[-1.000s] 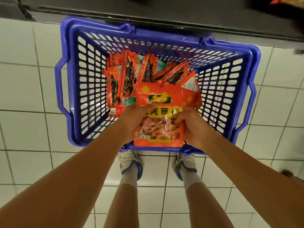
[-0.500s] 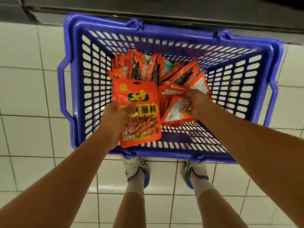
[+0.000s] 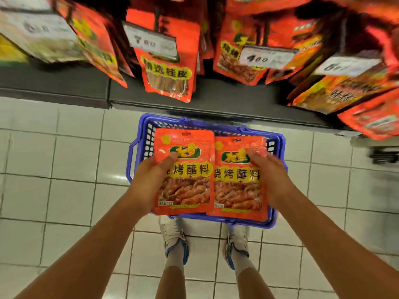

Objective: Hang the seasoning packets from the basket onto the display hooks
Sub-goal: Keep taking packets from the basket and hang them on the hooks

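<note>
The left hand (image 3: pixel 151 180) holds a red seasoning packet, the left packet (image 3: pixel 183 171), with the thumb curled over its front near the green logo and the remaining fingers hidden behind it. The right hand (image 3: pixel 269 178) holds a matching one, the right packet (image 3: pixel 237 180), thumb pressed on its front at the packet's 2 o'clock corner, other fingers behind. Both packets face up, upright to the viewer, side by side; the left packet's right edge slightly overlaps the right packet. Each has a hang hole at its 12 o'clock edge.

Below the packets sits the blue basket (image 3: pixel 138 152) on the white tiled floor (image 3: pixel 64 169); the packets cover most of its inside, so what remains in it cannot be told. Its rim shows at 9, 12 and 3 o'clock around the packets. At 6 o'clock from the basket stand the person's shoes (image 3: pixel 174 238), toes near its near rim.

At 12 o'clock, above a dark shelf base (image 3: pixel 86 83), hang rows of red display packets (image 3: pixel 168 67), blurred, with price tags (image 3: pixel 153 43) in front reading about 7.60 and 4.00. The hooks themselves are not clear.
</note>
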`<state>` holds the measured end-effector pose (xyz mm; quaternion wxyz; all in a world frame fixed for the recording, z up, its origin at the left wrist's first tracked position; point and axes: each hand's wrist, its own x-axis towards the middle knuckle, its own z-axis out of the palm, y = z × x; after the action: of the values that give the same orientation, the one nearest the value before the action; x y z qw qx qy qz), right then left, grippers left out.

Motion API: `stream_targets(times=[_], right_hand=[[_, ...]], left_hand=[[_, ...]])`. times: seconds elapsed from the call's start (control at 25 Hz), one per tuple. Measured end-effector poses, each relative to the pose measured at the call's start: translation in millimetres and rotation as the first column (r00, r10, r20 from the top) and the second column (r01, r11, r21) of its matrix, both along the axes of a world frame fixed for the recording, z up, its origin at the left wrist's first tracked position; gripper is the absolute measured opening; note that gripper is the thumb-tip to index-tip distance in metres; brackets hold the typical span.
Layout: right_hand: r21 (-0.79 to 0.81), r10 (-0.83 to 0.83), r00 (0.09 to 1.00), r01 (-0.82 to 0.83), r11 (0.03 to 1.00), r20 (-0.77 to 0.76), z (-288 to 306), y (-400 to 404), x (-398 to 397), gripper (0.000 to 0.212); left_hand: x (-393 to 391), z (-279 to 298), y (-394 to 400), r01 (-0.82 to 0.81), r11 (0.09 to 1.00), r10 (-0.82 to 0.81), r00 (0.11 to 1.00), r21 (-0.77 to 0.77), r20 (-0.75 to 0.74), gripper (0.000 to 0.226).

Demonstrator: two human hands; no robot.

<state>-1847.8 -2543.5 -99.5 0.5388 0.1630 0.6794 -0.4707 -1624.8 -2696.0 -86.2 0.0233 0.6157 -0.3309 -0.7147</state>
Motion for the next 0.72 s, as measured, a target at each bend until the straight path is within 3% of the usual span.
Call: stream_targets(times=[0.2, 0.4, 0.52, 0.72], right_hand=[[-0.179, 0.084, 0.971, -0.126, 0.976, -0.223, 166.3, -48.4, -32.5, 0.019], [-0.344, 0.067, 0.859, -0.274, 0.898, -0.508, 363.9, -65.7, -47.0, 0.013], [-0.343, 0.014, 0.719, -0.349, 0.872, -0.695, 487.6, -64.4, -51.8, 0.011], [-0.409, -0.153, 0.513, -0.433, 0.803, -0.844, 666.7, -64.7, -59.7, 0.022]], left_hand=[[-19.6, 154.6, -26.0, -0.096, 0.985, 0.071, 0.983, -0.143, -0.168, 0.016], [-40.1, 342.3, -39.6, -0.188, 0.944, 0.073, 0.919, -0.269, -0.388, 0.036], [-46.1, 459.6, -46.5, -0.188, 0.890, -0.016, 0.898, -0.415, -0.440, 0.038], [-52.8, 626.9, -62.2, -0.245, 0.780, -0.144, 0.825, -0.576, -0.546, 0.019]])
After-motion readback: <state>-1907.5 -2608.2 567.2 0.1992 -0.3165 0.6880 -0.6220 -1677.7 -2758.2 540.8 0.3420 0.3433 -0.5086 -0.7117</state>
